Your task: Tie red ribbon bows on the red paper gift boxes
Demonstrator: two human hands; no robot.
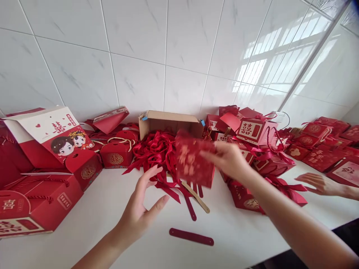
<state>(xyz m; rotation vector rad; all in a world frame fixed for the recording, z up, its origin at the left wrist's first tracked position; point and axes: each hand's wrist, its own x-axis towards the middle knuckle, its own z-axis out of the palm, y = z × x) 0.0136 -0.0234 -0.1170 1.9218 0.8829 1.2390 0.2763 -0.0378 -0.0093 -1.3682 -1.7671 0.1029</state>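
Note:
My right hand is closed on the near right edge of a red gift box with gold lettering, held above the table and smeared by motion. To its left, my left hand is raised with fingers and thumb apart, holding nothing. Just beyond the fingertips lies a heap of red ribbon, spilling from an open cardboard box. Below the gift box, a beige strap and a dark red strap rest on the table. Another dark red strap lies nearer to me.
Red gift boxes with cord handles crowd the left side, beside a large open box. On the right stand stacked boxes with ribbon bows. Another person's hand reaches in at far right. A tiled wall backs the white table.

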